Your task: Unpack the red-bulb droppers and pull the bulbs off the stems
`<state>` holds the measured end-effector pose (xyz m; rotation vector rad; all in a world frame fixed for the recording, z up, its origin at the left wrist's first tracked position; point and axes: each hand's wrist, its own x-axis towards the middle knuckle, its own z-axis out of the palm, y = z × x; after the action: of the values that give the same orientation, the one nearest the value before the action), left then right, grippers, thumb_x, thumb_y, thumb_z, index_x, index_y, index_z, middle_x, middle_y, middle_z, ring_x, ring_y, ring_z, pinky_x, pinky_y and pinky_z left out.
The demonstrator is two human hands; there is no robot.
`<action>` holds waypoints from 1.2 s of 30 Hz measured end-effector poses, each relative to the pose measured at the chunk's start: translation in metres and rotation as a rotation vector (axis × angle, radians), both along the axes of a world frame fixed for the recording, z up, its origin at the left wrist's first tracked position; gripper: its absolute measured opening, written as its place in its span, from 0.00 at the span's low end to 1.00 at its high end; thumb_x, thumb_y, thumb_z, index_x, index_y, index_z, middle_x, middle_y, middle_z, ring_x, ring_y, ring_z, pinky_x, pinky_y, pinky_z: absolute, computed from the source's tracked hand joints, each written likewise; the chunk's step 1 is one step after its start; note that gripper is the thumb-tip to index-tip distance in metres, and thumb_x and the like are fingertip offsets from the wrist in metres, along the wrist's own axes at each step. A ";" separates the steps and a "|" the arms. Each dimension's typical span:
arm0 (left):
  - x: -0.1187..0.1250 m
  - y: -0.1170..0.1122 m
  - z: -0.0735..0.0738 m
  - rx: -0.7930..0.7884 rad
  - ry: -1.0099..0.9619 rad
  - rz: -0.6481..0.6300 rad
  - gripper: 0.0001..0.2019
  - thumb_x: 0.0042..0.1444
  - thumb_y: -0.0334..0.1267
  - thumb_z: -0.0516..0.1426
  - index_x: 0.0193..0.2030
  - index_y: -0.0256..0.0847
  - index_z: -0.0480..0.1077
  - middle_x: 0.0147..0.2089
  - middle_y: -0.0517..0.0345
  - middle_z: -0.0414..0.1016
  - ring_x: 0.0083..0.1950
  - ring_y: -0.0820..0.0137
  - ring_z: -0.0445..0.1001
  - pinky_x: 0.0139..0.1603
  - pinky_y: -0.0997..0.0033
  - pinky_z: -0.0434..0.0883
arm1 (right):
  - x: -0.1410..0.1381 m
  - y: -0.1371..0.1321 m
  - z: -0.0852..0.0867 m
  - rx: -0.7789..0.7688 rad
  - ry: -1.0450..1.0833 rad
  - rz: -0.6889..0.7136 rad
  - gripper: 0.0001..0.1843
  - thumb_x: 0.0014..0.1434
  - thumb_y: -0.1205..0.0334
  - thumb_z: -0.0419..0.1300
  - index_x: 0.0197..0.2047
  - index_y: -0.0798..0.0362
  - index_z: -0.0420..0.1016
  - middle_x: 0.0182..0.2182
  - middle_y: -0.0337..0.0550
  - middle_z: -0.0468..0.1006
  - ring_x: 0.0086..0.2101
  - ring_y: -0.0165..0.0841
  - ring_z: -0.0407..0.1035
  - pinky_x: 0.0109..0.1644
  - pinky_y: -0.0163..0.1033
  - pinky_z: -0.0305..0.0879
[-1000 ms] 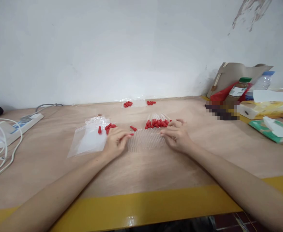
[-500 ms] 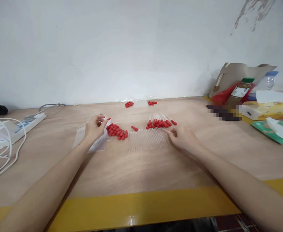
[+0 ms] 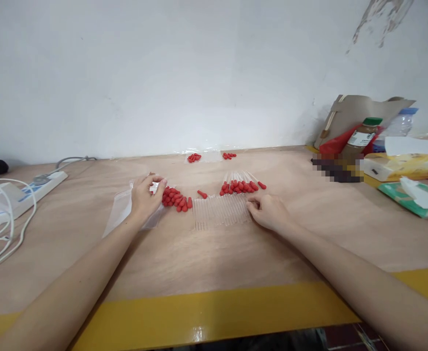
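My left hand is closed at the left pile of red rubber bulbs, its fingers curled. A bit of red shows between those fingers, apparently a rubber bulb, mostly hidden. Under this hand lies a clear plastic bag. A row of clear thin glass dropper tubes lies side by side in the middle. At the row's right end, my right hand has thumb and forefinger pinched on the top of a tube, largely covered by the fingers. Behind the row rest droppers with red bulbs fitted, bulbs towards me. One loose red bulb lies between the groups.
Near the wall lie small plastic bags with red bulbs inside. At left are a power strip and white cables. On the right stand a green-capped bottle, a grey bag and tissue packs.
My left hand has turned slightly, and the red bulb at its fingertips is now mostly out of sight. My right hand has shifted a little left, closer against the tube row.
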<state>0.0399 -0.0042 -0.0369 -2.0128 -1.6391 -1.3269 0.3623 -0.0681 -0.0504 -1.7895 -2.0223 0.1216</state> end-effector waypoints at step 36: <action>0.071 -0.027 0.000 -0.200 -0.005 -0.363 0.08 0.54 0.38 0.54 0.40 0.40 0.65 0.37 0.56 0.72 0.37 0.69 0.73 0.36 0.71 0.69 | 0.015 0.017 -0.014 0.418 0.393 0.084 0.25 0.53 0.52 0.56 0.51 0.57 0.68 0.42 0.51 0.70 0.41 0.36 0.66 0.44 0.41 0.63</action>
<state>0.1114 -0.0311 -0.0369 -2.5230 -1.5102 -1.3194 0.3774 -0.0507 -0.0644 -1.3057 -1.6911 0.0624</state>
